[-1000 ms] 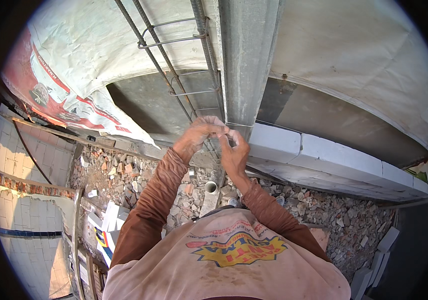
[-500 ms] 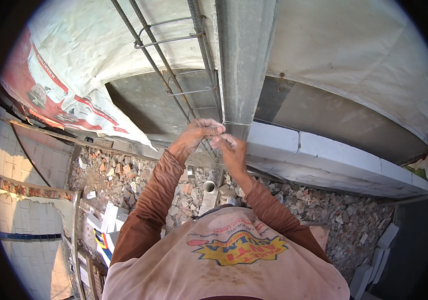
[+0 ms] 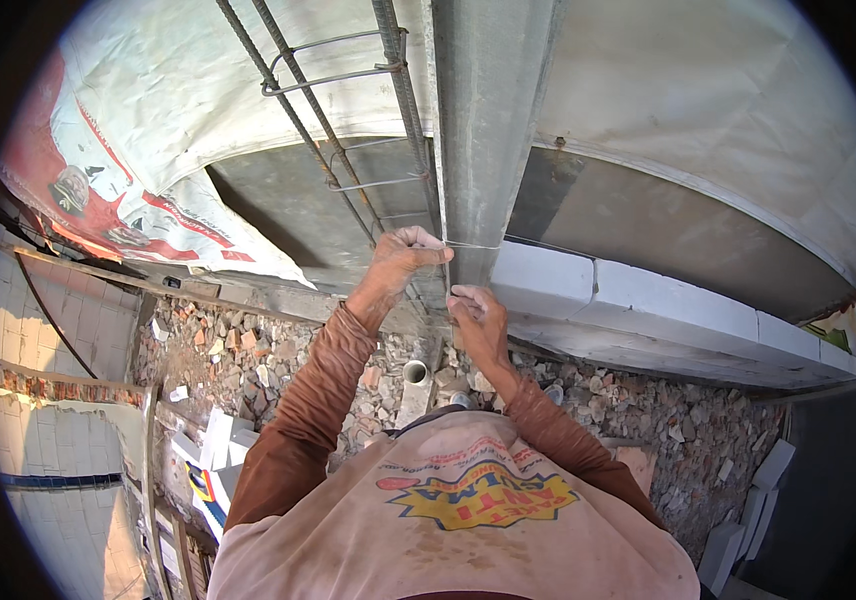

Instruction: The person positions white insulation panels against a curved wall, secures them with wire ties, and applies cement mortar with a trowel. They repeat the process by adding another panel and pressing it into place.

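Head view: mid-frame, the right hand (image 3: 478, 318) has dropped below the left hand (image 3: 408, 265), both pinching string (image 3: 473, 245), apparently tautening it across the metal channel (image 3: 488, 110).

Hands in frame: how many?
2: left hand at the left edge of the metal post, right hand lower and farther right. No others show.

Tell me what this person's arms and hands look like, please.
Both arms wear long rust-brown sleeves. The left sleeve is wrinkled and bunched, reaching near the wrist; the right sleeve ends farther up the forearm and looks dusty. The left hand and right hand are bare, with no gloves. The shirt's body is pale pinkish, stained, with a yellow burst-shaped print.
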`<state>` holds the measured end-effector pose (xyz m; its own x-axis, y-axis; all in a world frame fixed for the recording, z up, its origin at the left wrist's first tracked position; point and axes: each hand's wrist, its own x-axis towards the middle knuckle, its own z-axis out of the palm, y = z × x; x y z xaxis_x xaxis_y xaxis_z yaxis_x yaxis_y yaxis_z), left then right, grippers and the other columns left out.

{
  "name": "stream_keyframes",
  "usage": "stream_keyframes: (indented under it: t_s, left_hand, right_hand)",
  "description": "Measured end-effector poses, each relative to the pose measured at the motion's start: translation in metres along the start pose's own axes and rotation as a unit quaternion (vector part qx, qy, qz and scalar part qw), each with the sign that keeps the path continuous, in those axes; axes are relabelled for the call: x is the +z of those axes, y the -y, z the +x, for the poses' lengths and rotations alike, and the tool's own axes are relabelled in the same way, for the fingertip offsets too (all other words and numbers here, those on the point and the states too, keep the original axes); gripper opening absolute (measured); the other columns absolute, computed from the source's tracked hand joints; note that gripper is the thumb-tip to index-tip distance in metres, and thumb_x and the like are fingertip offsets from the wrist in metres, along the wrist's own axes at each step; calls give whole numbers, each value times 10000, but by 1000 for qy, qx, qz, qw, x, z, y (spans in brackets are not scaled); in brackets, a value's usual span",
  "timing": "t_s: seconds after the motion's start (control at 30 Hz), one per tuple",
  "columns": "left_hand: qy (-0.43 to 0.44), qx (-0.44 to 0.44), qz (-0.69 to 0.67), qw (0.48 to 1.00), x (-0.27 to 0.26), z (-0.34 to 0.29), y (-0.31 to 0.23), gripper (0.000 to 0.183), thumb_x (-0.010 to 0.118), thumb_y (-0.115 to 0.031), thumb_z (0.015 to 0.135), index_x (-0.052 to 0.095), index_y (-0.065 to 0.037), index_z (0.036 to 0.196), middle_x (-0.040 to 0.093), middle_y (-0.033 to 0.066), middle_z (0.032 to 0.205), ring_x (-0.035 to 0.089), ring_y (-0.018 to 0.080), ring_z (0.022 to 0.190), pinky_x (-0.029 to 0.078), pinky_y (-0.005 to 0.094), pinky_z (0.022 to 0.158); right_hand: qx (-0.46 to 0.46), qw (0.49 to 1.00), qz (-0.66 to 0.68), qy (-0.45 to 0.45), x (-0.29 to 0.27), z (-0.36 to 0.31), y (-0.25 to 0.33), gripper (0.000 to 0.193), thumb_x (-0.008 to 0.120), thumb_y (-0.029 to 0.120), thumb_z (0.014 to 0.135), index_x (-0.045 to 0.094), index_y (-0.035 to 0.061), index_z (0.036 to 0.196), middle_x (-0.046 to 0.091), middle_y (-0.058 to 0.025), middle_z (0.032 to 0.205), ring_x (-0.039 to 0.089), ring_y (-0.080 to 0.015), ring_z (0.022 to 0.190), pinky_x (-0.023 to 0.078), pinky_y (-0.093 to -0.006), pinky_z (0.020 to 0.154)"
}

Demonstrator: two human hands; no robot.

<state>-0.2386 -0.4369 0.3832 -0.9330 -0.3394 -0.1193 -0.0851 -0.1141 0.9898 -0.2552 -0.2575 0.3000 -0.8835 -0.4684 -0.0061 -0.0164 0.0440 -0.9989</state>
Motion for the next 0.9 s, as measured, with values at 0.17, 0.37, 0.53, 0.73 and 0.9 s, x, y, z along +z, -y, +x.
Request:
stream_keyframes:
  t_s: [0.17, 0.37, 0.53, 0.73, 0.9]
  left_hand:
    - [-45, 97, 228, 968, -1, -1, -16, 136, 826, -31, 716, 690, -39, 722, 474, -73, 672, 363, 46, 595, 287, 228, 543]
    - [-95, 393, 513, 757, 19, -7, -35, 121, 719, -18, 713, 617, -42, 775, 519, 103, 772, 529, 305, 696, 421, 390, 627]
    - [-87, 453, 495, 736, 24, -10, -22, 142, 727, 6, 780, 601, -36, 830, 467, 85, 797, 485, 243, 695, 409, 353, 627]
    - [-119, 394, 508, 757, 14, -7, -5, 224, 766, -84, 829, 598, -21, 963, 476, 58, 820, 449, 195, 693, 397, 353, 629]
    - [-205, 288, 501, 790, 9, -13, 31, 463, 800, -140, 834, 580, -3, 1217, 424, 54, 913, 430, 190, 742, 399, 366, 707]
  right_hand:
    - [-23, 999, -38, 3, -19, -12, -14, 282, 672, 146, 896, 681, -30, 1116, 657, -155, 1080, 686, -247, 955, 558, -339, 818]
    - [9, 994, -105, -2, -54, -35, -45, 275, 669, 175, 874, 699, -5, 1079, 671, -177, 1055, 687, -270, 928, 547, -350, 803]
    - [86, 990, -113, -25, -96, -67, -73, 251, 660, 198, 867, 714, -2, 1008, 716, -182, 954, 698, -264, 879, 534, -359, 795]
    - [171, 974, -114, -91, -152, -107, -97, 252, 675, 214, 857, 727, -2, 975, 725, -181, 948, 702, -296, 915, 535, -377, 826]
    - [223, 961, -112, -122, -197, -126, -119, 248, 666, 223, 854, 738, 22, 980, 725, -184, 966, 694, -333, 905, 530, -404, 816]
